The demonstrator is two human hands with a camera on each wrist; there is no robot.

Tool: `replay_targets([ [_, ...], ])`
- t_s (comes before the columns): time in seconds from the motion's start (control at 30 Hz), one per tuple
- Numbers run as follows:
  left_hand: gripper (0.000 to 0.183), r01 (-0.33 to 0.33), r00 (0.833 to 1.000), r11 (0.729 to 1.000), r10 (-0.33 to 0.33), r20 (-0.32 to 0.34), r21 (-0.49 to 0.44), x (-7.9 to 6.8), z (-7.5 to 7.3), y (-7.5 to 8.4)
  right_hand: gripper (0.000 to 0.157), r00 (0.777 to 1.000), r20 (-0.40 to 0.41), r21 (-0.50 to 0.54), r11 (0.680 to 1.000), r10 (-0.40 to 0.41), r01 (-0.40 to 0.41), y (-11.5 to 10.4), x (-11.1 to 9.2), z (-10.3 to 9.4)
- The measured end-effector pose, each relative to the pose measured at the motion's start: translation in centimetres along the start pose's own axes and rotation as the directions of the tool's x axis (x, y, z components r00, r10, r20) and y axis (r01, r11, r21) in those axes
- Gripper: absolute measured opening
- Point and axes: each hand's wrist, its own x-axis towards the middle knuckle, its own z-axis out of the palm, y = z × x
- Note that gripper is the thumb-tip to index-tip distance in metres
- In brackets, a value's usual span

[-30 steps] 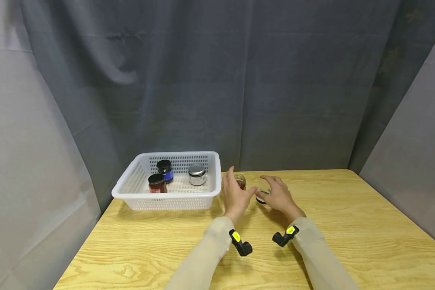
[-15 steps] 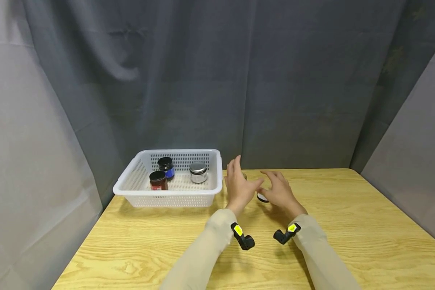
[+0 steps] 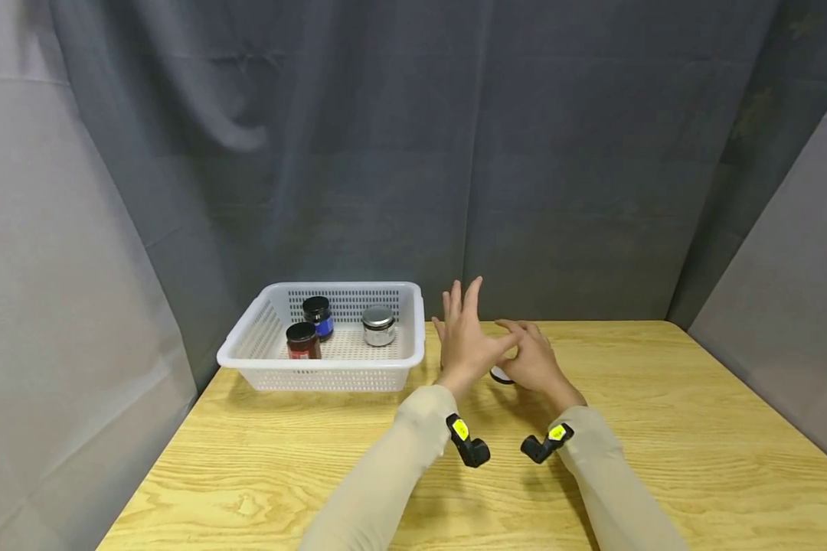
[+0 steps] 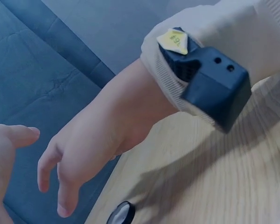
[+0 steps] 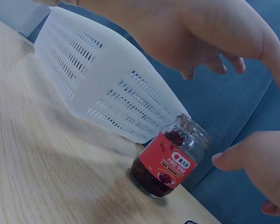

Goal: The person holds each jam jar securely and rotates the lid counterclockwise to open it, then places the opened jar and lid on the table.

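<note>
An open glass jar [image 5: 165, 163] with a red label and dark red contents stands upright on the table in the right wrist view, its mouth uncovered. My left hand [image 3: 467, 348] is raised with fingers spread and hides that jar in the head view. In the right wrist view the left hand [image 5: 196, 35] hangs above the jar, apart from it. My right hand [image 3: 536, 366] is over the table beside a black-rimmed lid [image 3: 500, 375], which lies with its white inside up. The right hand's fingers [image 4: 67, 196] are loosely bent and hold nothing. Both thumbs come close together.
A white perforated basket [image 3: 320, 364] stands to the left. Inside are a black-lidded jar with a blue label [image 3: 319, 319], a black-lidded red jar [image 3: 303, 342] and a silver-lidded jar [image 3: 379, 327]. Grey curtains [image 3: 358, 153] hang behind the wooden table [image 3: 661, 428].
My left hand has risen and shifted right, its fingers spreading upward, and now covers the open jar from the head camera. The right hand and the lid have barely moved.
</note>
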Motion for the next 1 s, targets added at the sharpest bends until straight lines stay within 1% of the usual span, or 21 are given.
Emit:
replay_targets([
  [0.1,0.108,-0.020,1.000,0.999,0.020,0.000,0.035,0.4,-0.7,0.0,0.066,1.000,0.010,0.008,1.000,0.009,-0.009,-0.2,0.0,-0.1],
  [0.2,0.109,-0.042,0.999,0.997,0.043,-0.004,0.064,0.9,-1.8,-0.2,0.068,0.999,0.026,0.025,0.999,0.031,-0.032,-0.6,0.0,-0.3],
  [0.37,0.109,-0.052,0.998,0.992,0.054,-0.011,0.112,1.9,-4.5,-0.9,0.069,0.999,0.024,0.033,0.999,0.021,-0.022,-1.5,0.1,-0.5],
  [0.53,0.108,-0.031,0.998,0.990,0.038,-0.043,0.135,2.9,-7.5,-2.3,0.064,0.998,-0.024,0.048,0.998,-0.049,0.050,-3.2,0.2,-0.7],
  [0.6,0.107,-0.024,0.998,0.991,0.032,-0.057,0.133,3.1,-8.9,-3.2,0.061,0.995,-0.044,0.068,0.993,-0.093,0.096,-4.3,0.2,-0.6],
  [0.67,0.105,-0.016,0.998,0.990,0.024,-0.056,0.137,3.3,-10.2,-4.1,0.058,0.988,-0.059,0.091,0.985,-0.141,0.146,-5.6,0.2,-0.4],
  [0.73,0.104,-0.010,0.999,0.991,0.016,-0.047,0.132,3.4,-11.4,-5.0,0.055,0.977,-0.081,0.105,0.973,-0.197,0.205,-6.8,0.0,-0.3],
  [0.8,0.103,-0.001,0.999,0.991,0.006,-0.041,0.131,3.6,-12.7,-5.9,0.051,0.960,-0.094,0.126,0.953,-0.265,0.275,-8.1,-0.1,-0.2],
  [0.93,0.103,0.028,0.998,0.990,-0.021,-0.055,0.141,3.6,-14.9,-7.8,0.044,0.911,-0.102,0.140,0.901,-0.399,0.411,-10.3,-0.4,0.7],
  [1.0,0.102,0.046,0.998,0.988,-0.037,-0.058,0.150,3.6,-15.8,-8.5,0.041,0.895,-0.090,0.114,0.888,-0.437,0.445,-10.9,-0.8,1.2],
])
